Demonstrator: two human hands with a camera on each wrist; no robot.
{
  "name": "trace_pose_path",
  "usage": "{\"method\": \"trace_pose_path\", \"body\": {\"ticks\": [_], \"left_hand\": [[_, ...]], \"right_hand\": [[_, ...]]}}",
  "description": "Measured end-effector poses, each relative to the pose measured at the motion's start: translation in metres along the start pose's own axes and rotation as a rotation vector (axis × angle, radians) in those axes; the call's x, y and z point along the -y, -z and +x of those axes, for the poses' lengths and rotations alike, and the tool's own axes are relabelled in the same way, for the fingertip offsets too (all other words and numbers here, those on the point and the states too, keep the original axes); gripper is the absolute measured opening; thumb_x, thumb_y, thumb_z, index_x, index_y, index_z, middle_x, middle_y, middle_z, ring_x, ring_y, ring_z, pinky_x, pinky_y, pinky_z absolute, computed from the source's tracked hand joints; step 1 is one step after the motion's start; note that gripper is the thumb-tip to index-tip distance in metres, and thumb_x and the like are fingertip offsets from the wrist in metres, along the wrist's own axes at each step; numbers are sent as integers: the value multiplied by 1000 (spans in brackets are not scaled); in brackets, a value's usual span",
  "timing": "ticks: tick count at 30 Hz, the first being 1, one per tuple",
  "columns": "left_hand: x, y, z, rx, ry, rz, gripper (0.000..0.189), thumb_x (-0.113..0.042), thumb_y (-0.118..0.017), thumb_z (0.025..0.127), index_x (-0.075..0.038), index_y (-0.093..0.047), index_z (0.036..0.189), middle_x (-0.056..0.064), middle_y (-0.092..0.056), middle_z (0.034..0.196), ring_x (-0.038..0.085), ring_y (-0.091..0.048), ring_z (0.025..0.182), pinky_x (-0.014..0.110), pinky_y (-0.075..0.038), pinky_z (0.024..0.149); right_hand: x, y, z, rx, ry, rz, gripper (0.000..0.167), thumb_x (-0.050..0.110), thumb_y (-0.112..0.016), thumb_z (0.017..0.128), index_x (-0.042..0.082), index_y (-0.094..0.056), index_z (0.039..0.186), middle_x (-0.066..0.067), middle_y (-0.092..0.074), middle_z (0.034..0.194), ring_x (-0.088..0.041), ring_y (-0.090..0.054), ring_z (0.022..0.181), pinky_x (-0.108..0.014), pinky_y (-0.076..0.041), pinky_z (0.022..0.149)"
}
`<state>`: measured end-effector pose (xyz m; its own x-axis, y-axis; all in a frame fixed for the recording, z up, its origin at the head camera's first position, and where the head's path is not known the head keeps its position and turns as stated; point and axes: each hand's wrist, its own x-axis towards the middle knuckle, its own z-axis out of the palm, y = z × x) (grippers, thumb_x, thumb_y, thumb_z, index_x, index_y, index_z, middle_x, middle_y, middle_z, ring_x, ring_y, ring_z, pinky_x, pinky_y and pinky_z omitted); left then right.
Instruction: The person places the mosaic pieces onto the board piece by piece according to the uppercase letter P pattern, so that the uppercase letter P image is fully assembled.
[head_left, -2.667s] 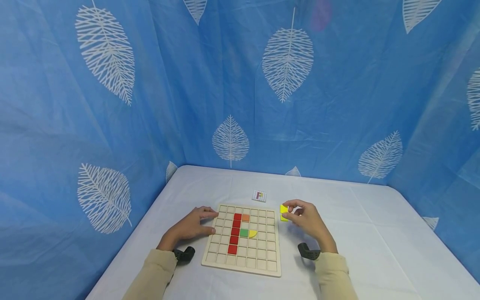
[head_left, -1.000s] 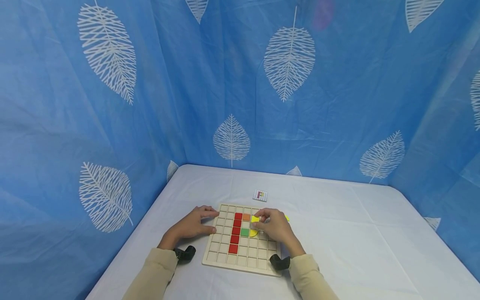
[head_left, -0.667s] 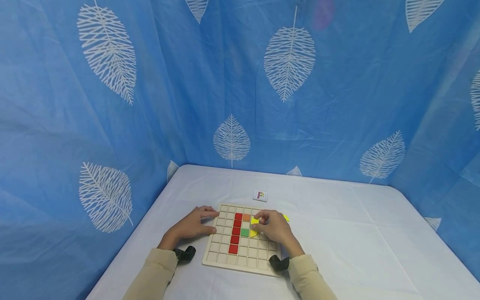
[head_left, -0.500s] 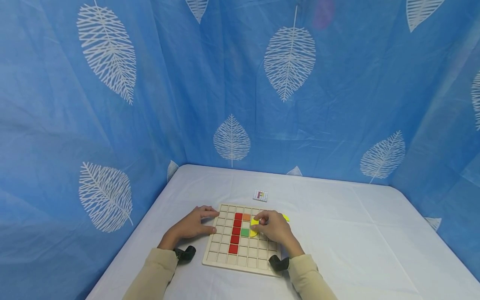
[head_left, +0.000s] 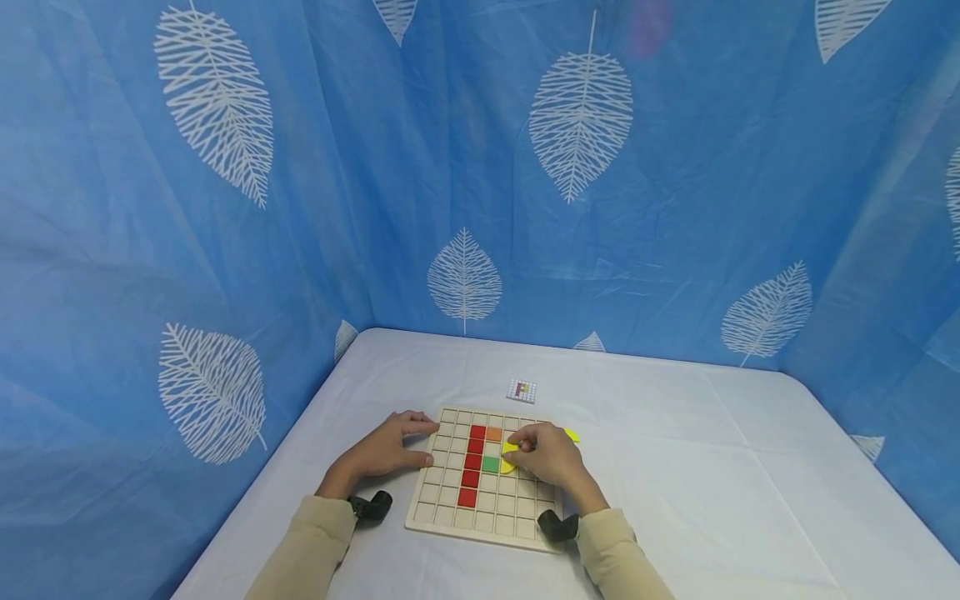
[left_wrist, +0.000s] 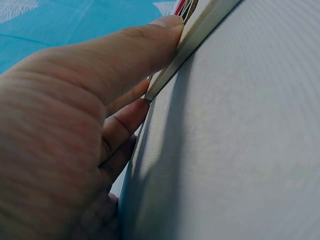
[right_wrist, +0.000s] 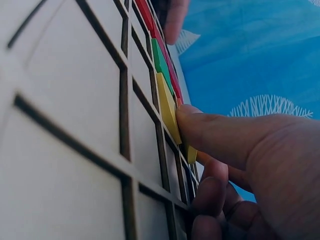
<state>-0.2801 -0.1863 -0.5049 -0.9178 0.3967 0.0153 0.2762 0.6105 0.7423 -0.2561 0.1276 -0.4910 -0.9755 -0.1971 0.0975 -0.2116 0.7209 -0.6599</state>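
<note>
A pale wooden grid board (head_left: 517, 532) lies on the white table. My left hand (head_left: 382, 446) rests at its left edge, thumb and fingertips touching the side; the left wrist view shows the thumb (left_wrist: 150, 42) against the rim. My right hand (head_left: 552, 454) is over the upper right part of the board, pinching a yellow tile (head_left: 510, 448) just above a yellow quarter-round tile (head_left: 507, 468). In the right wrist view the thumb covers part of the pinched yellow tile (right_wrist: 191, 153). A green tile (head_left: 491, 464), an orange tile (head_left: 493, 434) and a column of red tiles (head_left: 473, 461) sit in the grid.
Behind the board lies a small pattern card (head_left: 521, 391) with a coloured grid. Another yellow piece (head_left: 572, 435) lies right of the board, partly hidden by my right hand. A blue curtain (head_left: 390, 208) with white leaves hangs around the table (head_left: 675, 433).
My right hand has moved left from beside the board onto it, carrying a yellow tile. Over the last second that tile has slid slightly toward me. The left hand has stayed put.
</note>
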Motion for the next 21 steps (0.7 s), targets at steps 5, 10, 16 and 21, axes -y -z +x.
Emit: {"method": "trace_pose_path", "body": {"ticks": [5, 10, 16, 21], "left_hand": [[0, 0, 0, 0, 1, 5, 64, -34, -85, 79, -17, -64, 136, 6, -51, 145, 35, -34, 145, 63, -29, 117], [-3, 0, -1, 0, 18, 10, 64, -35, -85, 78, -18, -64, 137, 6, -51, 146, 35, -34, 146, 63, -28, 117], [-4, 0, -1, 1, 22, 5, 64, -34, -85, 78, -18, -64, 137, 7, -51, 146, 36, -33, 145, 64, -28, 117], [-3, 0, -1, 4, 10, 8, 63, -33, -85, 79, -17, -65, 136, 8, -51, 146, 38, -33, 145, 65, -28, 116]], "right_hand": [[1, 0, 0, 0, -15, 4, 21, 29, -84, 81, 18, -78, 98, 8, -56, 70, -10, -49, 65, -27, -37, 61], [2, 0, 0, 2, -24, 8, 21, 28, -84, 81, 17, -78, 99, 7, -56, 70, -11, -49, 64, -28, -37, 61], [2, 0, 0, 2, -32, 11, 20, 27, -84, 81, 18, -78, 99, 7, -57, 70, -11, -49, 66, -28, -37, 62], [-1, 1, 1, 12, -17, 26, 21, 27, -83, 82, 18, -78, 100, 7, -57, 72, -11, -50, 67, -29, -39, 64]]}}
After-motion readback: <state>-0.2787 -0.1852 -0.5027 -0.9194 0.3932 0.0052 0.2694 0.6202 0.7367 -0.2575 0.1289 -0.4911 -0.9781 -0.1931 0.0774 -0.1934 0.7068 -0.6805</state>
